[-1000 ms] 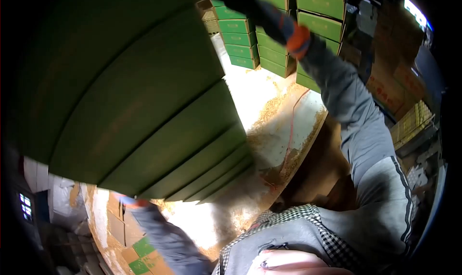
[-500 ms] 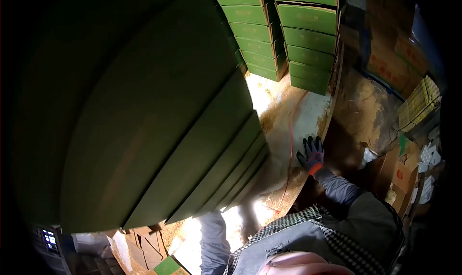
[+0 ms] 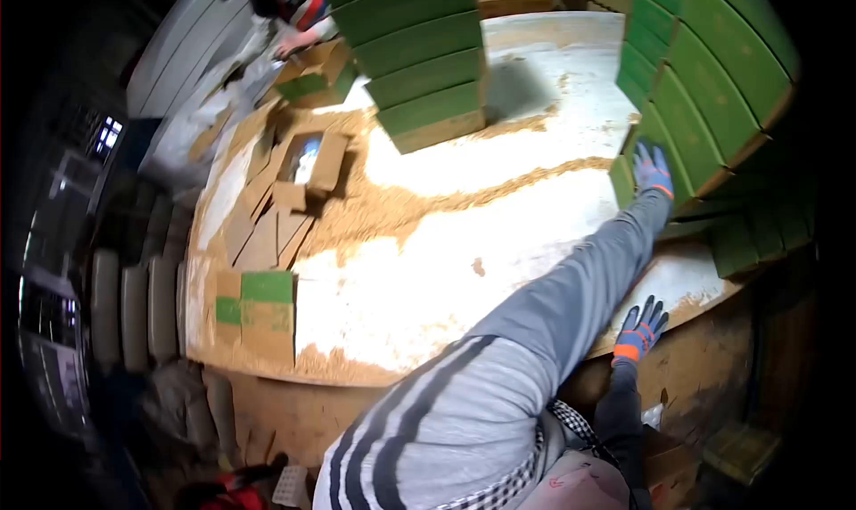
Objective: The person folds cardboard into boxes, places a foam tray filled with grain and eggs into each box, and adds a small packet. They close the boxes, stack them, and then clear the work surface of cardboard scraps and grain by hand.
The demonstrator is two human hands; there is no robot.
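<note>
My left hand (image 3: 654, 168), in a grey-blue glove with an orange cuff, reaches far to the right. Its fingers lie stretched out against the lower part of a tall stack of green cardboard boxes (image 3: 695, 118). Nearer to me, my right hand (image 3: 638, 330) wears a matching glove. It rests with fingers spread on the edge of the large table (image 3: 499, 269) and holds nothing. The lowest boxes of the stack stand on the tabletop beyond it.
Another green box stack (image 3: 419, 60) stands at the back. An open carton (image 3: 309, 167), flattened cardboard (image 3: 267, 234) and a green-brown box (image 3: 267, 314) lie on the left. Brown crumbs cover parts of the tabletop. A co-worker (image 3: 294, 15) handles a box (image 3: 316, 73) at far left.
My view has swung, so the stack that filled the left now stands at right. My left hand, hidden before, now shows against the boxes. My right hand still lies on the table edge.
</note>
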